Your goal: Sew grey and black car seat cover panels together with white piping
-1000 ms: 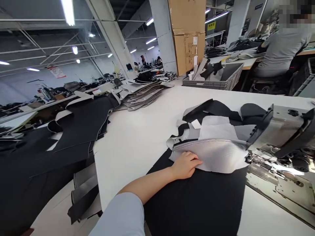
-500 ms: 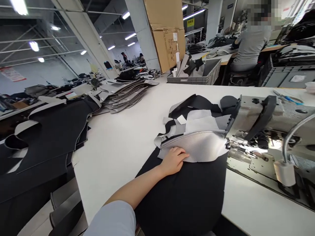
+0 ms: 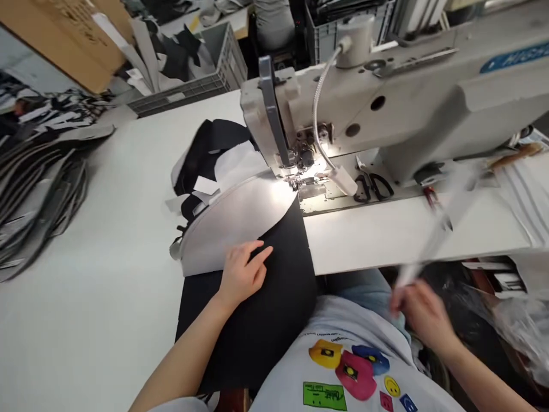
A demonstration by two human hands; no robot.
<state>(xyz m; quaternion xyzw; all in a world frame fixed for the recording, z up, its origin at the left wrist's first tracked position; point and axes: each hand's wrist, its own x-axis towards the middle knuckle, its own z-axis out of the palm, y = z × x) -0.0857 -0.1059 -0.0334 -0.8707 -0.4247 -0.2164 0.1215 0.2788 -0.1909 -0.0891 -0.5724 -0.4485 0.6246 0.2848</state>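
Note:
My left hand (image 3: 242, 272) lies flat with fingers apart on a black fabric piece (image 3: 257, 309), its fingertips at the edge of a grey mesh panel (image 3: 234, 226) that runs under the needle of the sewing machine (image 3: 386, 97). My right hand (image 3: 418, 312) is low beside my lap, closed on a long thin white strip (image 3: 433, 240) that is blurred by motion. The machine lamp lights the mesh at the presser foot (image 3: 300, 183).
Scissors (image 3: 371, 186) lie on the machine bed. More black and grey cut pieces (image 3: 206, 154) are heaped behind the mesh. A stack of cut panels (image 3: 38, 183) sits at the far left. A grey crate (image 3: 193, 74) and a cardboard box (image 3: 64, 34) stand beyond the white table (image 3: 107, 189).
The view has swung right and down onto the machine. My left hand has stayed on the fabric. My right hand has come into view with the white strip.

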